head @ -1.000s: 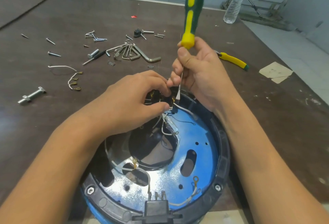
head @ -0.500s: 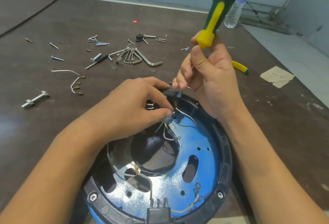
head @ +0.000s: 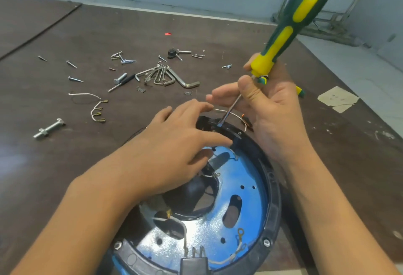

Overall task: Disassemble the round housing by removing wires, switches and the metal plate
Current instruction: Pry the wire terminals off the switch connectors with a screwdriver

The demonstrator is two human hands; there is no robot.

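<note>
The round housing has a black rim (head: 272, 187) and a shiny blue metal plate (head: 250, 176) inside. My left hand (head: 165, 150) lies over its far left part with fingers stretched out, fingertips at the far rim. My right hand (head: 272, 117) grips a green and yellow screwdriver (head: 292, 23), whose blade tip touches the far rim. A white wire (head: 235, 115) arches over that rim between the two hands. At the near edge a black switch block (head: 194, 265) sits with another white wire (head: 238, 246) ending in a ring terminal.
On the brown table beyond the housing lie hex keys (head: 172, 78), scattered screws (head: 123, 58), a large bolt (head: 49, 130) and loose white wires (head: 96, 108). A yellow-handled tool (head: 300, 91) shows behind my right hand. A paper scrap (head: 338, 99) lies near the right table edge.
My right hand rose and tipped the screwdriver handle to the right. My left hand's curled fingers straightened, and a white wire now loops out over the far rim.
</note>
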